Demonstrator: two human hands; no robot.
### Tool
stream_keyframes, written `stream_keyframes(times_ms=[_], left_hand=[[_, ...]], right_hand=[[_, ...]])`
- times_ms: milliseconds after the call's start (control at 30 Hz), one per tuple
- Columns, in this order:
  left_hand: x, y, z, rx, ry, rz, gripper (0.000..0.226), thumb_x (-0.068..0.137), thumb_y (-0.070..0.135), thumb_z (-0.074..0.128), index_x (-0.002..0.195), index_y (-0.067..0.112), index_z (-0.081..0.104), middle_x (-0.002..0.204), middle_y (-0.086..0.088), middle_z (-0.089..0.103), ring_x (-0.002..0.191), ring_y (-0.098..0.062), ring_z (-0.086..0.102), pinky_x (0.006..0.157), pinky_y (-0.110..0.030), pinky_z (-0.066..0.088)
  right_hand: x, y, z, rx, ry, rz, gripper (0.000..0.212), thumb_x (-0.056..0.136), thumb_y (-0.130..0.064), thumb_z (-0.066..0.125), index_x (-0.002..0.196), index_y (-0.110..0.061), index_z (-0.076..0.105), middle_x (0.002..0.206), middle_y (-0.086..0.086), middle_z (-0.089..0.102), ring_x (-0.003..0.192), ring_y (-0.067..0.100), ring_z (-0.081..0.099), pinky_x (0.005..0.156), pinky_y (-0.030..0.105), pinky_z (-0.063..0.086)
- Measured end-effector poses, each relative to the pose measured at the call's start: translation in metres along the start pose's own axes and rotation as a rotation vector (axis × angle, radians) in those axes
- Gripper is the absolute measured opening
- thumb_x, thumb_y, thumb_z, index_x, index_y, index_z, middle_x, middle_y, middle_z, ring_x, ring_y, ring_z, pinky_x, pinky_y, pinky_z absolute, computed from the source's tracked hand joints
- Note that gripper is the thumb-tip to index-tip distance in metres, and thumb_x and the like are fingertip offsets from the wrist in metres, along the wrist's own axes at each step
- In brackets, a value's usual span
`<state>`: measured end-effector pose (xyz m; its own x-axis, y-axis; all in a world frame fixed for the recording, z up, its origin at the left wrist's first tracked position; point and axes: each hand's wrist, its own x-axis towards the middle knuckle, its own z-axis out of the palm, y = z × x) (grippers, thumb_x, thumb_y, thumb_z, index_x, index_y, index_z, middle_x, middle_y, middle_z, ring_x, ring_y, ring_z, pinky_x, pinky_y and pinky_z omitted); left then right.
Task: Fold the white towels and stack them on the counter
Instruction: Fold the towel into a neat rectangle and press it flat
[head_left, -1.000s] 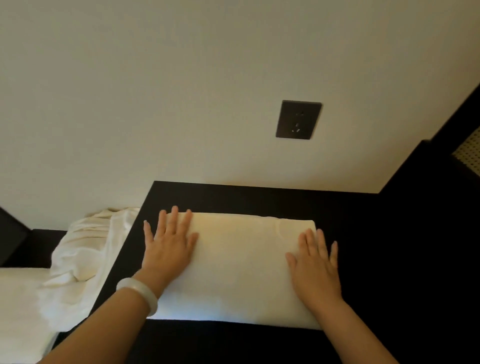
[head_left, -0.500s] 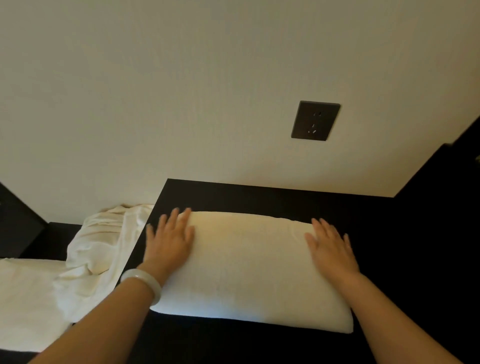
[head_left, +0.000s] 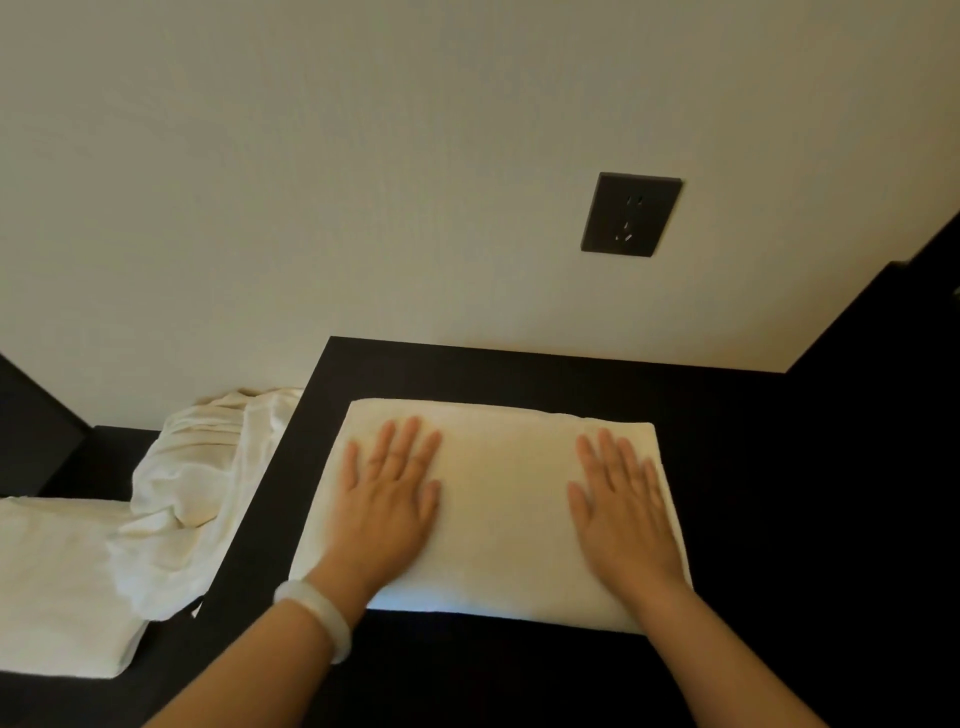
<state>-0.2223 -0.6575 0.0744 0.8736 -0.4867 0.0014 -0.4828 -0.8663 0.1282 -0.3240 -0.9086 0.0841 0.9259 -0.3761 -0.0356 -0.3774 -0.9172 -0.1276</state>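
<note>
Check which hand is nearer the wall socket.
Right. The right hand lies almost straight below the wall socket; the left hand rests on the folded towel farther left.

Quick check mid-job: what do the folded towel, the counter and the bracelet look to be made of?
Folded towel: thick, soft cloth, probably cotton terry; matte, with rounded, padded edges.
Counter: hard, flat, near-black matte surface; wood or laminate, no grain visible.
Bracelet: smooth, pale, faintly glossy ring; jade, stone or glass, cannot tell which.

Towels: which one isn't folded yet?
The crumpled towel, heaped left of the counter. The folded towel lies flat under the left hand and right hand; the far-left towel lies flat too.
</note>
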Motion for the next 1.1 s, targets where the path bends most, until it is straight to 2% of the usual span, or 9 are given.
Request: stream_keyframes(times_ms=[133,300,433,533,600,700,833,967,1100], left_hand=[[-0.006,-0.033,-0.010,-0.076,-0.081,-0.169,0.062,0.095,0.060,-0.001,0.154,0.042,-0.011,0.164,0.007,-0.013,0.151,-0.021,-0.011,0.121,-0.053,-0.001],[-0.008,-0.048,-0.042,-0.054,-0.138,-0.400,0.064,0.102,0.052,0.012,0.158,0.023,0.002,0.166,-0.004,-0.001,0.152,-0.026,-0.002,0.122,-0.054,0.007],[-0.002,0.015,-0.053,0.038,0.171,-0.080,0.061,0.103,0.043,0.016,0.153,0.010,0.030,0.160,-0.012,0.026,0.147,-0.031,0.026,0.115,-0.054,0.023],[-0.011,0.060,-0.027,0.021,0.063,0.162,0.061,0.104,0.045,0.010,0.149,0.016,0.040,0.157,-0.009,0.033,0.143,-0.031,0.036,0.114,-0.056,0.024],[-0.029,0.058,-0.006,0.039,-0.023,0.190,0.059,0.104,0.047,0.007,0.154,0.026,0.028,0.161,-0.002,0.019,0.148,-0.026,0.024,0.121,-0.054,0.013],[-0.052,0.015,0.003,0.049,0.010,0.097,0.057,0.102,0.047,0.013,0.157,0.032,0.016,0.164,0.004,0.012,0.151,-0.021,0.011,0.119,-0.051,0.008],[-0.065,-0.043,-0.008,-0.102,0.009,-0.214,0.056,0.102,0.049,0.007,0.156,0.038,-0.003,0.164,0.005,0.000,0.152,-0.019,0.001,0.123,-0.047,0.004],[-0.070,-0.056,-0.023,-0.289,-0.067,-0.462,0.059,0.104,0.041,0.037,0.155,0.015,0.024,0.157,-0.012,0.031,0.144,-0.028,0.030,0.119,-0.044,0.026],[-0.047,-0.037,-0.041,-0.658,-0.064,-0.600,0.055,0.102,0.042,0.040,0.147,0.011,0.038,0.143,-0.013,0.046,0.127,-0.032,0.047,0.107,-0.047,0.035]], right_hand=[[-0.001,0.020,-0.009,0.085,-0.074,0.169,0.062,0.102,-0.051,0.011,0.156,-0.031,-0.013,0.164,-0.006,-0.016,0.151,0.017,-0.012,0.124,0.041,-0.001],[0.002,0.042,-0.038,0.133,-0.167,0.350,0.065,0.104,-0.049,0.023,0.157,-0.022,-0.004,0.166,0.005,0.004,0.152,0.023,0.003,0.124,0.044,0.007],[-0.002,-0.007,-0.057,0.094,0.113,0.010,0.064,0.105,-0.042,0.027,0.158,-0.019,-0.001,0.166,0.001,-0.003,0.152,0.019,-0.008,0.123,0.037,-0.006],[-0.016,-0.055,-0.028,0.050,0.002,-0.240,0.061,0.106,-0.042,0.019,0.157,-0.019,-0.004,0.164,0.000,-0.012,0.150,0.016,-0.017,0.120,0.036,-0.017],[-0.034,-0.046,-0.004,0.009,-0.039,-0.264,0.062,0.101,-0.043,0.012,0.157,-0.018,0.011,0.165,0.002,0.006,0.150,0.015,-0.004,0.121,0.035,-0.011],[-0.055,0.000,0.007,0.038,0.066,-0.119,0.061,0.099,-0.041,0.019,0.153,-0.018,0.030,0.159,0.003,0.029,0.148,0.017,0.022,0.118,0.040,0.010],[-0.062,0.045,0.003,0.183,0.057,0.148,0.056,0.103,-0.040,0.015,0.155,-0.030,-0.004,0.165,-0.001,0.007,0.151,0.018,0.014,0.123,0.036,0.015],[-0.058,0.053,-0.009,0.488,0.020,0.417,0.057,0.103,-0.041,0.038,0.155,-0.020,0.024,0.155,0.008,0.035,0.140,0.024,0.037,0.115,0.044,0.034],[-0.030,0.047,-0.042,1.046,-0.150,0.716,0.040,0.100,-0.033,0.052,0.135,-0.014,0.050,0.124,0.010,0.059,0.106,0.025,0.058,0.091,0.045,0.049]])
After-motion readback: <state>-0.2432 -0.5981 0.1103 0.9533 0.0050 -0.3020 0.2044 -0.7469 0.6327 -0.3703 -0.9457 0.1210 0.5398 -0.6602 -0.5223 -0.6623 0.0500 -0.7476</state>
